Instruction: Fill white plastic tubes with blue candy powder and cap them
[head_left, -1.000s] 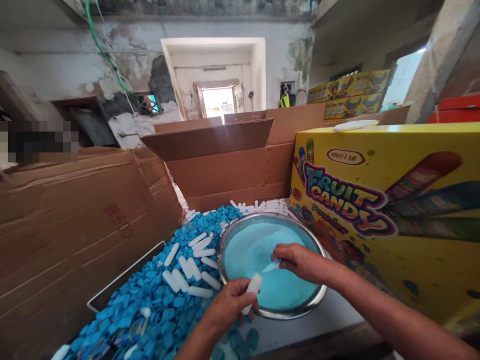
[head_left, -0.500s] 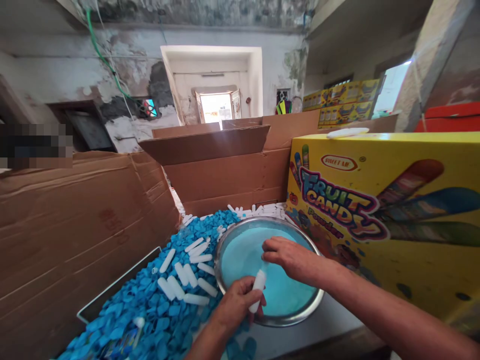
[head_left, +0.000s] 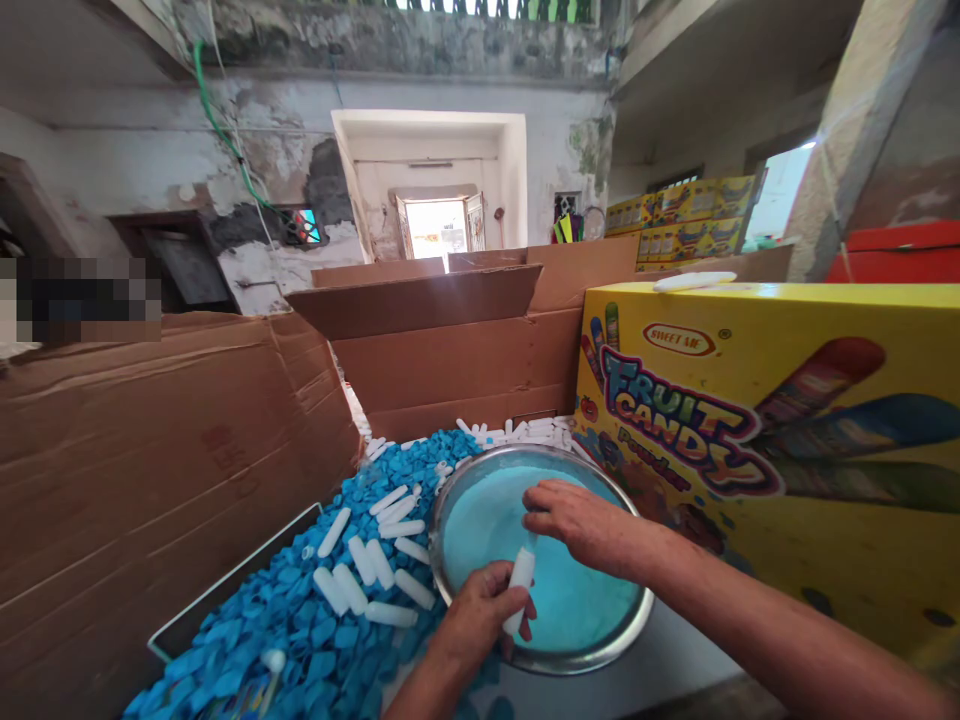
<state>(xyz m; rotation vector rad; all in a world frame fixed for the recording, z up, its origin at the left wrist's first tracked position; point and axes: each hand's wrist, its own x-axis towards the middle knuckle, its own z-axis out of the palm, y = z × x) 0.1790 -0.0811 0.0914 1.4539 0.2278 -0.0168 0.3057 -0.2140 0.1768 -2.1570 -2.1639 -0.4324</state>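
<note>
Over a bowl (head_left: 576, 662) of blue powder (head_left: 487, 530), the fingers of my left hand (head_left: 478, 606) clamp a tilted tube (head_left: 522, 574), those of my right hand (head_left: 581, 520) a half-hidden tool (head_left: 530, 540).

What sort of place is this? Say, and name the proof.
Probably a candy-packing workshop: a metal bowl of blue powder, white tubes on blue plastic pieces, and a large yellow box printed "Fruit Candy Powder".

Far doorway (head_left: 435, 228) blown out by daylight, right ceiling (head_left: 727, 90) kinda dim, yellow box (head_left: 847, 520) stretched toward right edge, left patch (head_left: 79, 300) pixelated.
</note>
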